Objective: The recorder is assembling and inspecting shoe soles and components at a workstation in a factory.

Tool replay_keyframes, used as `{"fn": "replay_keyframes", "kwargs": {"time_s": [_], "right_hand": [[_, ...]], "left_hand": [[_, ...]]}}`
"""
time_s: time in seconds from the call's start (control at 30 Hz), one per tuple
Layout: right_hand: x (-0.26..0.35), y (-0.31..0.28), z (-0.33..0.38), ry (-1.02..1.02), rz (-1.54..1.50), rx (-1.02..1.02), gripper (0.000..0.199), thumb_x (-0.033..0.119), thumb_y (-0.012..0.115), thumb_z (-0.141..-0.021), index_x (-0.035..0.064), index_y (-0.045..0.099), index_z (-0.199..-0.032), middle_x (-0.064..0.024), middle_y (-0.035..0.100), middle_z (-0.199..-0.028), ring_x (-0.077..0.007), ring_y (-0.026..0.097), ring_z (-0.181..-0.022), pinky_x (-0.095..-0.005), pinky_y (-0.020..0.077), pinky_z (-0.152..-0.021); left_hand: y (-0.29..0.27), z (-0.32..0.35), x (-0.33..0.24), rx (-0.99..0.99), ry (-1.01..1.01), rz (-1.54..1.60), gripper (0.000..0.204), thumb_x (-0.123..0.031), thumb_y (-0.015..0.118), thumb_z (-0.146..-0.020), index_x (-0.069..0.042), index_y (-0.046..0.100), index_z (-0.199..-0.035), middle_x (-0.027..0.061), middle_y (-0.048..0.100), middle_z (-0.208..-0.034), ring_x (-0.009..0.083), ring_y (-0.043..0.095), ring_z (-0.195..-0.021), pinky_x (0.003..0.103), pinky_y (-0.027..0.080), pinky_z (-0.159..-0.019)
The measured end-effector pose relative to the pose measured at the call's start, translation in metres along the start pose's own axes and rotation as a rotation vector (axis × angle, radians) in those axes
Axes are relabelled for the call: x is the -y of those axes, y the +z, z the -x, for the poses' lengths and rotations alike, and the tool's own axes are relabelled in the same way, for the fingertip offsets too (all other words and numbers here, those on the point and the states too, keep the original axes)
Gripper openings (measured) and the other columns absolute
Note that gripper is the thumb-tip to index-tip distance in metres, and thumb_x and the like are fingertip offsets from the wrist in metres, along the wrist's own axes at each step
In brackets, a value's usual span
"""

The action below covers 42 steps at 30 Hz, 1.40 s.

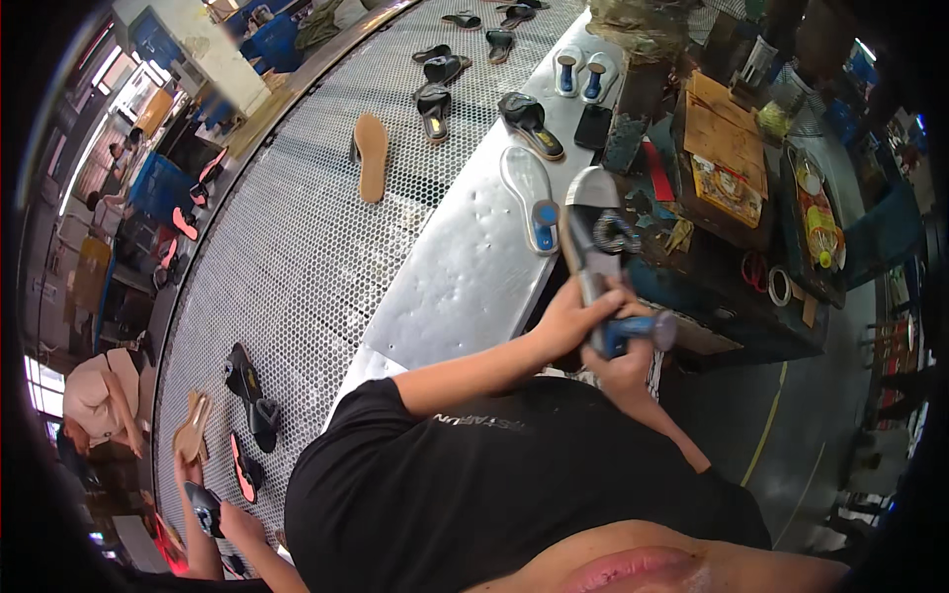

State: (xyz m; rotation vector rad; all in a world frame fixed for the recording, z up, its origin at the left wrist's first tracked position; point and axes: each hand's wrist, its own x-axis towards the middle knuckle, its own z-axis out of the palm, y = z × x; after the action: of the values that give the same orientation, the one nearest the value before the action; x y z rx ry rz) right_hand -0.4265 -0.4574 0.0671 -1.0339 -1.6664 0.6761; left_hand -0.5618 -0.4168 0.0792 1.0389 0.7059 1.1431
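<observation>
Both my hands are on a sandal (590, 232) in front of my chest, with its toe end pointing away from me. It has a pale sole, a dark insole and a dark strap with a shiny loop-shaped ornament. My left hand (575, 314) is closed round its rear part. At the heel end, my right hand (625, 372) grips a blue cylindrical piece (638, 333) with a pale round end; whether it is the sandal's heel I cannot tell. Just beyond lies a clear-white sole (529, 193) with a blue heel piece, beside a black sandal (532, 126).
A perforated conveyor (287, 257) on the left carries black sandals and a tan sole (372, 158). Two soles with blue heels (597, 77) and a phone (593, 127) lie on the metal ledge (435, 296). Cardboard (727, 128) tops the right bench. A co-worker's hands (237, 524) hold shoe parts.
</observation>
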Motion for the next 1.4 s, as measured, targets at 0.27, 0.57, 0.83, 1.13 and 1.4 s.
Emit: {"fn": "replay_keyframes", "kwargs": {"time_s": [0.27,0.57,0.83,1.13,1.4], "right_hand": [[-0.034,-0.089,-0.109,-0.014,0.324,-0.387,0.061,0.006,0.076,-0.068,0.0009,0.054,-0.125,-0.0169,0.058,-0.126,-0.0295,0.058,-0.112,-0.0374,0.0439,-0.097],[-0.129,-0.134,-0.189,0.137,0.713,-0.308,0.082,0.024,0.079,-0.066,0.0067,0.038,-0.134,-0.0210,0.052,-0.124,-0.0431,0.049,-0.114,-0.0474,0.0385,-0.097],[-0.150,-0.136,-0.288,0.193,0.749,-0.273,0.089,0.032,0.081,-0.065,0.0022,0.037,-0.136,-0.0266,0.049,-0.125,-0.0421,0.047,-0.118,-0.0442,0.0375,-0.101],[-0.178,-0.231,-0.252,0.061,0.678,-0.422,0.086,0.034,0.081,-0.073,-0.0023,0.037,-0.138,-0.0241,0.054,-0.129,-0.0357,0.054,-0.119,-0.0387,0.0395,-0.101],[-0.204,-0.340,-0.288,0.045,0.782,-0.250,0.049,0.034,0.076,-0.080,-0.0041,0.064,-0.108,-0.0201,0.067,-0.107,-0.0316,0.065,-0.098,-0.0403,0.0475,-0.089]], "left_hand": [[-0.058,-0.017,0.062,0.231,-0.088,-0.223,0.043,-0.022,0.058,-0.098,-0.002,0.048,-0.135,0.0026,0.061,-0.096,0.0107,0.056,-0.091,0.026,0.045,-0.085],[-0.072,0.030,0.078,0.862,-0.136,-0.807,0.054,-0.014,0.065,-0.087,-0.008,0.048,-0.138,0.0178,0.064,-0.112,0.0306,0.062,-0.102,0.037,0.049,-0.089],[-0.107,-0.042,0.048,0.826,-0.070,-0.896,0.049,-0.013,0.063,-0.083,-0.013,0.055,-0.131,0.0182,0.062,-0.099,0.0353,0.061,-0.094,0.043,0.049,-0.084],[-0.029,-0.030,0.106,0.808,-0.027,-0.919,0.045,-0.014,0.064,-0.082,-0.011,0.059,-0.127,0.0186,0.062,-0.104,0.0366,0.060,-0.098,0.044,0.048,-0.086],[-0.002,-0.045,0.125,0.875,-0.003,-0.931,0.055,-0.020,0.071,-0.079,-0.006,0.056,-0.129,0.0216,0.065,-0.104,0.0379,0.061,-0.102,0.047,0.048,-0.086]]}}
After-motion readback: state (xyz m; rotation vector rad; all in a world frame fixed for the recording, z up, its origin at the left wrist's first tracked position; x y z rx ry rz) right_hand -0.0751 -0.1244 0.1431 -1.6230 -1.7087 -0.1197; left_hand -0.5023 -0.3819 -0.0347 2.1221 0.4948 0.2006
